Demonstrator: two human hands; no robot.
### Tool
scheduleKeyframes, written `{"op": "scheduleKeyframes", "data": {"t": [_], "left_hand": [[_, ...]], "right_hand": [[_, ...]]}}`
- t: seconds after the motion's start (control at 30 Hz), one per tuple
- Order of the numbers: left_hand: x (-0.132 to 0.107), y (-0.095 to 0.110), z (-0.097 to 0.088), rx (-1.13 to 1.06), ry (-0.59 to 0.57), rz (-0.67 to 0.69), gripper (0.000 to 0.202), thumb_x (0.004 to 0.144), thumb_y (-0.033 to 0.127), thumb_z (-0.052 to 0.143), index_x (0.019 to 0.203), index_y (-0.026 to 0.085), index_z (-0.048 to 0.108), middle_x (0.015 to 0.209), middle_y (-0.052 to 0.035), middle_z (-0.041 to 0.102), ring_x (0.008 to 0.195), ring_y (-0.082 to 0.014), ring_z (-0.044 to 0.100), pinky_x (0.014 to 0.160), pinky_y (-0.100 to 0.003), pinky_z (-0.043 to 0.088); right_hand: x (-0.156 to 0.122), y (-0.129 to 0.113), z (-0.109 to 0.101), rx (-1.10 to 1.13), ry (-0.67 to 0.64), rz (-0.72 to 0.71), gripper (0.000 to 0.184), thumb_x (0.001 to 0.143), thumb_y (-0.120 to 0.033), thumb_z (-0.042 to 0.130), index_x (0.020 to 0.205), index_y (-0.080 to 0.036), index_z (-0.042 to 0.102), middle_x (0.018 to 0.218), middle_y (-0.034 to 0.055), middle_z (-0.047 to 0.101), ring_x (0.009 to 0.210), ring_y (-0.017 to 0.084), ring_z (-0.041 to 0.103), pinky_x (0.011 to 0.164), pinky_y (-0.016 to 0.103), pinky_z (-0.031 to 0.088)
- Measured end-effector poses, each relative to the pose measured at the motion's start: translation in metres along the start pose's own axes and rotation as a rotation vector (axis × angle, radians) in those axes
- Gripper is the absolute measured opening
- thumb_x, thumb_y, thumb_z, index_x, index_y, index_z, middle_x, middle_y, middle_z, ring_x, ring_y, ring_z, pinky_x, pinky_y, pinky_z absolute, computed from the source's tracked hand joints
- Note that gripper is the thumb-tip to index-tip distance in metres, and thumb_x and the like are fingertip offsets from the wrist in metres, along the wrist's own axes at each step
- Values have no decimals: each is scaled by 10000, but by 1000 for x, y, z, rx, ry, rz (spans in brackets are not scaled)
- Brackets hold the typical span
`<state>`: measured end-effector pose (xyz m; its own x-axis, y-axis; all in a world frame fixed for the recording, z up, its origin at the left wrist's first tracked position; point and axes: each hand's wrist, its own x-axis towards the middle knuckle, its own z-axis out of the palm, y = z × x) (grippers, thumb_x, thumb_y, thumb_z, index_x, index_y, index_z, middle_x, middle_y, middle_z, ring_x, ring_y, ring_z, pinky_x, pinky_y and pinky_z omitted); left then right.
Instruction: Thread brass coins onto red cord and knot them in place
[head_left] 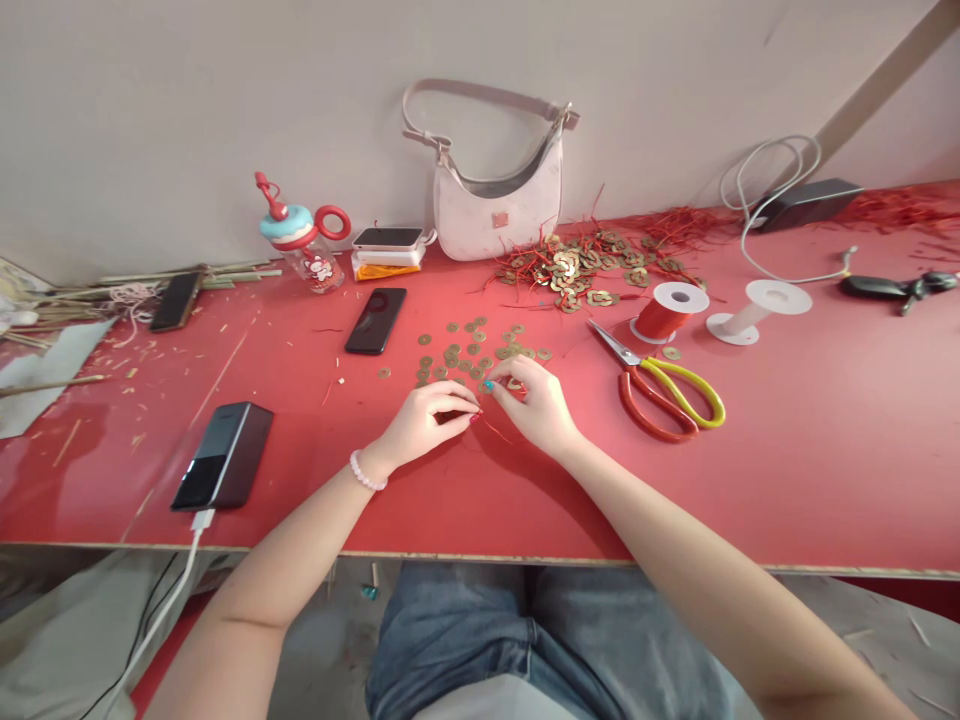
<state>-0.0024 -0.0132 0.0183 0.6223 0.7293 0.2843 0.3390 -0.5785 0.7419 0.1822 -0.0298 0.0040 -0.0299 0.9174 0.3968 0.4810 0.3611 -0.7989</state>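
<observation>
My left hand [429, 425], with a pale pink bead bracelet [367, 472] at its wrist, is closed in a pinch on a thin red cord [496, 432]. The cord trails from those fingertips toward the underside of my right hand [536, 408]. Thumb and forefinger of the right hand are pressed together; what lies between them is too small to make out. A blue-green spot shows at its fingertip. Just beyond both hands, several brass-coloured coins with centre holes [451, 358] are scattered flat on the red tabletop [450, 510].
To the right lie scissors [637, 362], a red cord spool [670, 312] and a white spool [757, 312]. Behind is a heap of corded coins [570, 265] before a handbag [499, 205]. Leftward are a phone [376, 321], a cup [315, 262] and a cabled power bank [225, 457].
</observation>
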Motion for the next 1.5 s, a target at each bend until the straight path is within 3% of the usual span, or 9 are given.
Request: {"op": "scheduleKeyframes", "data": {"t": [0.3,0.57,0.8,1.13,1.37,1.5], "left_hand": [[0,-1,0,9,25,-27,143,791,202,567,846,211,698,910,-66,655,789,-165,608,667,-279,494],[2,-2,2,6,124,-60,91,780,180,571,797,159,658,895,-65,649,746,-134,605,649,-250,504],[2,-4,2,33,173,-70,99,768,122,546,810,157,629,888,-54,637,724,-116,590,634,-227,500],[2,-4,5,27,222,-111,101,737,105,542,791,152,612,880,-46,627,672,-101,569,584,-210,475],[3,-15,0,-144,304,-309,167,780,236,554,895,148,638,800,-47,669,696,-141,618,623,-244,506],[4,-16,-2,-115,317,-338,198,784,286,564,887,151,665,808,-54,695,712,-162,635,632,-261,516]], "right_hand": [[0,3,2,-18,35,52,81,755,-138,513,744,-196,568,776,25,607,733,145,558,642,267,451],[1,0,-3,-32,27,-46,86,770,-139,491,829,-202,492,856,36,578,813,161,545,747,317,457],[-2,-9,-7,-80,-175,-246,44,783,-199,523,749,-190,549,1083,90,515,1024,204,508,894,380,432],[-2,-4,-1,-96,-211,-290,80,748,-127,493,738,-175,557,1057,99,513,973,187,536,870,350,456],[-2,-5,-5,-125,-217,-278,83,752,-133,488,768,-173,559,1071,111,524,1001,206,540,869,356,459],[-2,-4,-7,-99,-230,-318,136,779,-112,468,847,-186,559,941,77,576,873,166,568,771,303,488]]}}
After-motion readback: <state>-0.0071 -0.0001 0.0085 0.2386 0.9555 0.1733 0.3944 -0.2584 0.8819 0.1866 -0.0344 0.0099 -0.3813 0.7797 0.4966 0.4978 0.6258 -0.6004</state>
